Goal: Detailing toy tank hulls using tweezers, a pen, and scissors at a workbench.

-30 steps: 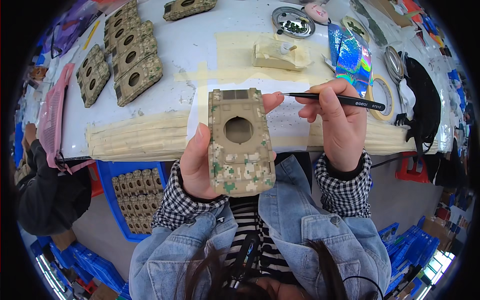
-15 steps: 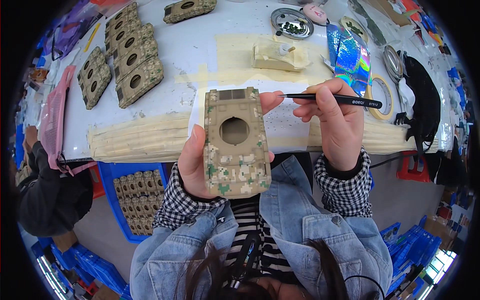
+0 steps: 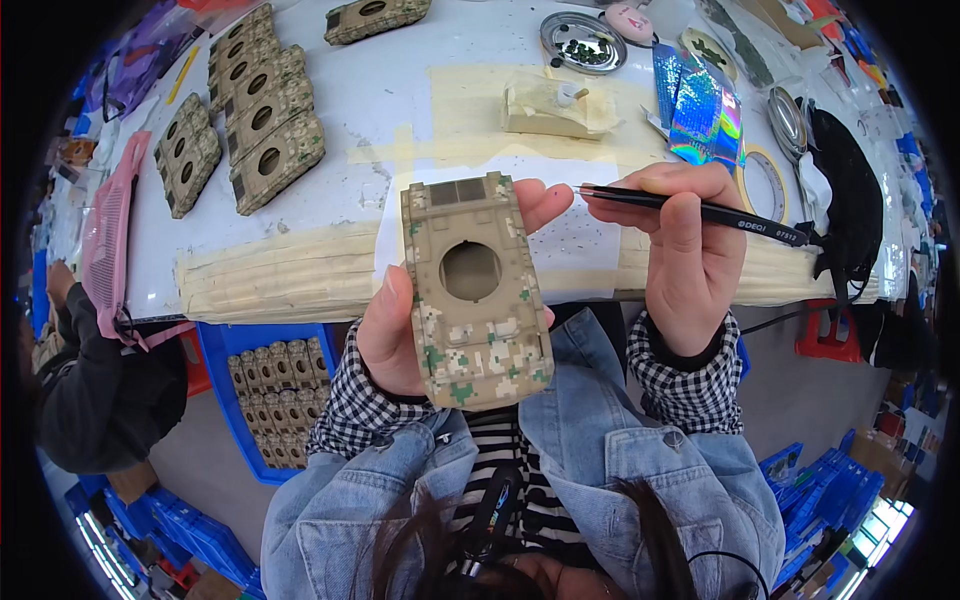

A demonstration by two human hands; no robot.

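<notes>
Head view: the left hand (image 3: pixel 395 335) grips a camouflaged hull (image 3: pixel 474 290) from below, held up over the table (image 3: pixel 380 110) edge; the right hand (image 3: pixel 685 250) pinches black tweezers (image 3: pixel 690 207), tips near the hull's top corner; a slip could scratch the paint; a loosened grip could drop the hull past the table into the lap.

a light blue denim jacket (image 3: pixel 640 470) hangs open over a black-and-white striped top (image 3: pixel 500 450). black-and-white checked cuffs (image 3: pixel 690 375) stick out of both sleeves. dark hair (image 3: pixel 640 540) falls below.
</notes>
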